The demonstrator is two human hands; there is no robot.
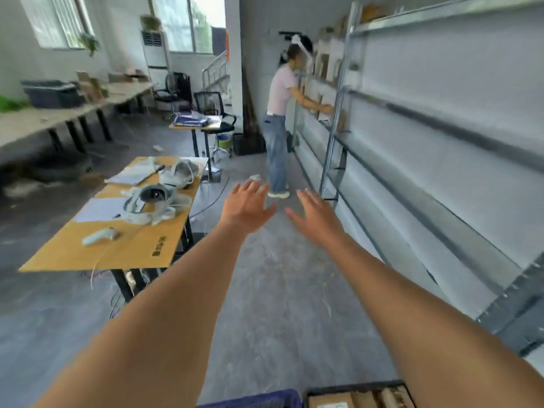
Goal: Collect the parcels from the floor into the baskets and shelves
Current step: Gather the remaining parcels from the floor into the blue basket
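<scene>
Over the floor, two hands, left hand [245, 206] and right hand [316, 214], spread (nothing held)

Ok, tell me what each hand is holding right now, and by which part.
Nothing is held. The left hand and the right hand are both stretched out in front over the floor, fingers spread and empty.

Lighting: I log soft, even daylight, entering by the windows [188, 23] at 11 and 12 o'clock, which are overexposed to near-white. Shadows: faint, diffuse, under the table [117, 245] at 9 o'clock. Blur: the whole frame is smeared, worst along the shelving [441, 119] at 3 o'clock. Distortion: wide-angle bowing at the edges; my forearms look stretched toward 6 o'clock.
</scene>
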